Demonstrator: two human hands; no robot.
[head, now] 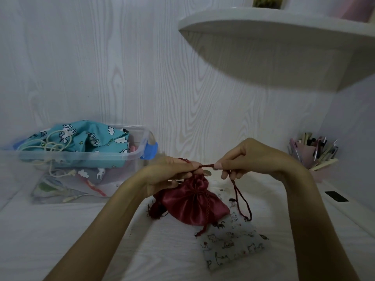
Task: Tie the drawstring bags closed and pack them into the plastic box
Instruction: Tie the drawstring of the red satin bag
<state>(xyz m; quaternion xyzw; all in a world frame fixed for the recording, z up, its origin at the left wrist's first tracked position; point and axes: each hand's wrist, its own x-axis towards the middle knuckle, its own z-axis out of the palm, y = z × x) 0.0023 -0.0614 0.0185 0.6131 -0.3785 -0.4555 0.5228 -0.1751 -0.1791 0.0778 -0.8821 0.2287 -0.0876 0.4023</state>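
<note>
A dark red satin drawstring bag (192, 201) hangs just above the white table, its mouth gathered. My left hand (172, 173) grips the bag's neck and one end of the red cord (240, 197). My right hand (243, 159) pinches the other end, and the cord is stretched tight between the two hands. A loop of it dangles below my right hand. Under the red bag lies a flat grey bag (233, 242) printed with cats. The clear plastic box (121, 157) stands at the left, holding a teal cloud-print bag (91, 140) and other bags.
A white curved shelf (284, 37) juts out overhead at the right. A pink holder of pens (312, 155) stands at the right wall. A small black object (335, 196) lies on the table's right side. A wood-grain wall closes the back.
</note>
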